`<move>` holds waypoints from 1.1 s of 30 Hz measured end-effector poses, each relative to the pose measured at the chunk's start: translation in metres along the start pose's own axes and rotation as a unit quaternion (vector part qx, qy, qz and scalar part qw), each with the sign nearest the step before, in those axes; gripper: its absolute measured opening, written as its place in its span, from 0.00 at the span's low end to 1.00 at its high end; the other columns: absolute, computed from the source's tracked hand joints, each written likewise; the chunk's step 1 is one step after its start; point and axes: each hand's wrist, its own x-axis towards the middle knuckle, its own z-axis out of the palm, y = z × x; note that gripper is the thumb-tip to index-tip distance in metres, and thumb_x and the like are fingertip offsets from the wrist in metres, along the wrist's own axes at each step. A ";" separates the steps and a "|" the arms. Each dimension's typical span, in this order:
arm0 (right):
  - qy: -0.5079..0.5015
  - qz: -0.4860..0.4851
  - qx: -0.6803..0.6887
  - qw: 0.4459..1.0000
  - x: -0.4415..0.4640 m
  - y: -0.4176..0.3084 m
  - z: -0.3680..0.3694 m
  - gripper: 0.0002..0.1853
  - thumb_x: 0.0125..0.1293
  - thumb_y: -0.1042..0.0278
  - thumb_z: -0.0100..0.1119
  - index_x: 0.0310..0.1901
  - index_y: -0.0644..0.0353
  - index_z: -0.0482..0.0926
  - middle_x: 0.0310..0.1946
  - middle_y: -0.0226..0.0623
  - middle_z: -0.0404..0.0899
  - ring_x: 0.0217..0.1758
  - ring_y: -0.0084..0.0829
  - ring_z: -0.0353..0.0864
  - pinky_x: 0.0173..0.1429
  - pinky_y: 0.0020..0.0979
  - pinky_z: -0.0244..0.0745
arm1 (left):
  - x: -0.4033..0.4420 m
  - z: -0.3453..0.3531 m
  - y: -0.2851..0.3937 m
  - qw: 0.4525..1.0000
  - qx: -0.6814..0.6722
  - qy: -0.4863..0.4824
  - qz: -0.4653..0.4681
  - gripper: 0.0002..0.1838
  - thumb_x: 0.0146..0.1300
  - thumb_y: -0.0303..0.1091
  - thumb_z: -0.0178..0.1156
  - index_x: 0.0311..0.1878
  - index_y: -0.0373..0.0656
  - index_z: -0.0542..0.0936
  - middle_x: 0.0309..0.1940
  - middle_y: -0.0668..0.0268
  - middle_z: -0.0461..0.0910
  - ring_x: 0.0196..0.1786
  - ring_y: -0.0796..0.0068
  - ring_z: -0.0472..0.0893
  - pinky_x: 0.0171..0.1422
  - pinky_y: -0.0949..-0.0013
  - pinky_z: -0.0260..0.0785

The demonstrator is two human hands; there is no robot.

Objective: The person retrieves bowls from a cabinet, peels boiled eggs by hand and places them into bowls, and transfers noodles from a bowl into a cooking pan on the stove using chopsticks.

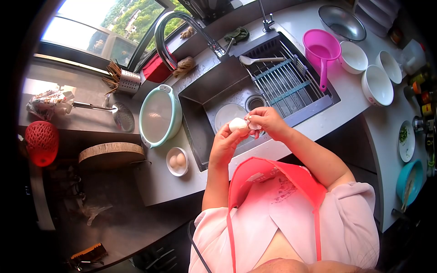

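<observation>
A white, smooth egg (pixel 237 124) is held by my left hand (pixel 226 142) over the front edge of the sink (pixel 195 136). My right hand (pixel 268 122) touches the egg's right side, its fingers pinched on a small whitish piece that looks like shell. Below the hands, a round pale plate or bowl (pixel 229 114) lies in the sink basin beside the drain. On the counter left of the sink, a small white bowl (pixel 177 172) contains brown eggs (pixel 180 159).
A teal-rimmed basin (pixel 174 113) stands left of the sink, under the curved faucet (pixel 159 36). A drying rack (pixel 291 82) with a white spoon (pixel 261 60) spans the sink's right side. Beyond it are a pink ladle (pixel 322 45) and white bowls (pixel 377 86).
</observation>
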 end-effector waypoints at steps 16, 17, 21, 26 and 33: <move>-0.060 -0.050 -0.059 0.995 0.001 0.005 0.003 0.13 0.55 0.72 0.60 0.41 0.69 0.75 0.31 0.38 0.78 0.30 0.22 0.79 0.27 0.21 0.73 | -0.001 0.006 -0.002 0.996 0.083 0.043 0.013 0.28 0.54 0.22 0.61 0.58 0.35 0.64 0.48 0.59 0.74 0.50 0.70 0.75 0.56 0.69 0.68; -0.056 -0.050 -0.063 0.995 0.001 0.006 0.003 0.13 0.55 0.72 0.60 0.40 0.69 0.76 0.31 0.38 0.78 0.29 0.22 0.79 0.27 0.21 0.73 | -0.001 0.007 -0.002 0.995 0.084 0.049 0.016 0.28 0.53 0.23 0.62 0.58 0.35 0.64 0.48 0.59 0.74 0.50 0.71 0.76 0.55 0.69 0.69; -0.031 -0.053 -0.073 0.995 0.001 0.010 0.005 0.11 0.55 0.72 0.59 0.38 0.70 0.76 0.29 0.38 0.78 0.26 0.22 0.78 0.24 0.22 0.73 | -0.002 0.005 -0.006 0.995 0.078 0.059 0.024 0.29 0.52 0.24 0.64 0.57 0.34 0.65 0.47 0.60 0.74 0.48 0.72 0.76 0.53 0.69 0.70; -0.007 -0.032 -0.043 0.999 0.000 0.005 0.004 0.08 0.55 0.75 0.54 0.35 0.69 0.76 0.27 0.38 0.77 0.23 0.23 0.78 0.22 0.23 0.74 | -0.006 0.003 -0.003 0.996 0.060 0.061 0.013 0.26 0.53 0.23 0.62 0.56 0.35 0.65 0.47 0.60 0.74 0.48 0.71 0.76 0.54 0.69 0.70; -0.044 0.013 0.061 0.997 -0.001 0.007 -0.004 0.08 0.54 0.73 0.56 0.36 0.67 0.75 0.29 0.39 0.77 0.25 0.25 0.79 0.25 0.24 0.75 | -0.010 -0.004 -0.001 0.999 -0.011 0.021 0.041 0.27 0.51 0.21 0.61 0.56 0.37 0.67 0.48 0.61 0.73 0.49 0.72 0.75 0.55 0.68 0.68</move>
